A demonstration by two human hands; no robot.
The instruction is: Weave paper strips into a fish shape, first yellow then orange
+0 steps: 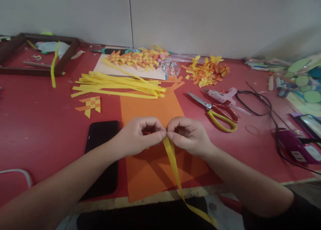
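A yellow paper strip (173, 158) hangs from my fingertips over the table's front edge. Both hands pinch its upper end, side by side, above an orange paper sheet (140, 176). My left hand (142, 134) is closed with thumb and forefinger on the strip. My right hand (189, 134) grips the same end with thumb and forefinger, its fingertips touching those of the left. Behind the hands lies a bundle of yellow strips (117, 86). A woven orange and yellow paper fish (91, 106) lies to the left.
A black phone (102, 163) lies under my left forearm. Scissors (213, 111), a pink glue gun (223, 95) and a black cable (269, 106) are at right. Farther back are woven fish (135, 60), paper scraps (208, 71) and a brown frame (67, 56). A purple device (298, 146) sits far right.
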